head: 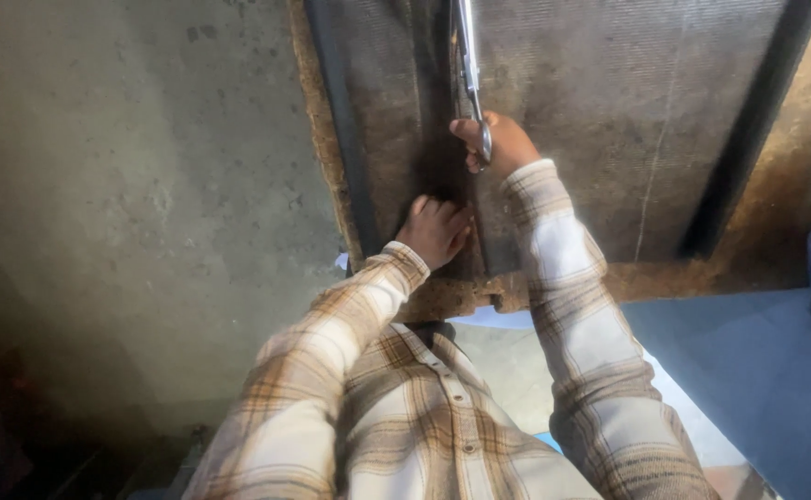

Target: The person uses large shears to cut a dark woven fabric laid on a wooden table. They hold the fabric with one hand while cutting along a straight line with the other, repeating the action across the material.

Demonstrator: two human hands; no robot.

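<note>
Centrally, a long pair of metal scissors point(468, 74) is held in the right hand point(498, 143), whose fingers are closed through the handle loops, blades pointing to the far side. A cut is being made in a large dark sheet of coarse matting point(628, 111) spread on the concrete floor point(146, 185). A slit is seen running from the near edge of the sheet up to the blades, so the near part appears already cut, while the far stretch beyond the blades, as far as can be judged, is left uncut. The left hand point(435, 231) is pressed flat on the matting just left of the slit, fingers loosely curled, gripping nothing. Plaid sleeves point(563, 278) are worn. Near right, a blue sheet point(757, 370) is laid on the floor. No containers are seen.
</note>
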